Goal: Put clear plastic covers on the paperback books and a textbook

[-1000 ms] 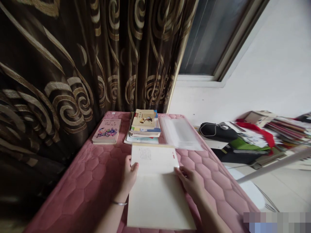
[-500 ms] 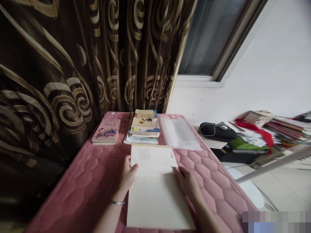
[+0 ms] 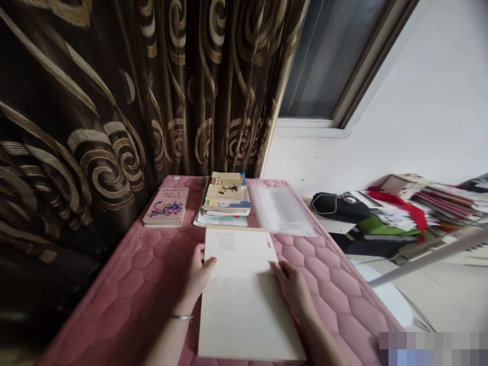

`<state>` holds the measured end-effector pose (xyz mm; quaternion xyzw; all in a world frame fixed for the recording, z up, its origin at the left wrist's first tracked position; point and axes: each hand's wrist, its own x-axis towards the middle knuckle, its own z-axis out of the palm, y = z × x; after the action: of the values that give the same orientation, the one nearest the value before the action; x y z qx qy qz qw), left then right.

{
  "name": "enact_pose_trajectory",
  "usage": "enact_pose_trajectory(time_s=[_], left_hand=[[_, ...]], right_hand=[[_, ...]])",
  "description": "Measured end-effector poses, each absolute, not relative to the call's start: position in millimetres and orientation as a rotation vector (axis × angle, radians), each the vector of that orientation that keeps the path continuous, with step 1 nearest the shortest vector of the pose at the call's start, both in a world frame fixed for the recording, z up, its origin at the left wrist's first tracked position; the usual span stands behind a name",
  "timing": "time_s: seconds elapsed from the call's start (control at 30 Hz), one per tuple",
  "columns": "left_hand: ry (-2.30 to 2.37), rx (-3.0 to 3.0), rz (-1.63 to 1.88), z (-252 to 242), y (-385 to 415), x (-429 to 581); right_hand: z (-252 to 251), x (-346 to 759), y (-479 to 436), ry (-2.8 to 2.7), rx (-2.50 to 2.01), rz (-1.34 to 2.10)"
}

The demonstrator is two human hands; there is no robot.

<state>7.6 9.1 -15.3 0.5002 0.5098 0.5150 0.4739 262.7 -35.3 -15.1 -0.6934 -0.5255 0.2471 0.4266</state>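
Note:
An open book (image 3: 244,305) with mostly blank pale pages lies before me on the pink quilted surface (image 3: 152,284). Small print shows on its far page. My left hand (image 3: 201,269) grips the book's left edge, thumb on top and fingers at the side and partly hidden. On the opposite edge, my right hand (image 3: 287,278) holds the book the same way, its thumb on the page. Just beyond the book stands a stack of books (image 3: 226,190) with a tan-covered one on top.
Left of the stack are pink-covered books (image 3: 166,206); right of it lie clear plastic sleeves (image 3: 280,206). A patterned curtain (image 3: 171,91) hangs along the left and back. At right are a dark pouch (image 3: 339,206), papers, a red strap (image 3: 414,208) and a grey pole (image 3: 427,259).
Almost nothing differs. Both hands keep the same hold on the open book, and the view has shifted very slightly.

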Motion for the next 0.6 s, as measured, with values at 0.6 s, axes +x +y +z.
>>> enact_pose_trajectory(time_s=[0.6], left_hand=[[1.697, 1.464, 1.257, -22.9, 10.2, 16.6]], right_hand=[[-11.7, 254.4, -23.6, -1.268, -1.885, 0.602]])
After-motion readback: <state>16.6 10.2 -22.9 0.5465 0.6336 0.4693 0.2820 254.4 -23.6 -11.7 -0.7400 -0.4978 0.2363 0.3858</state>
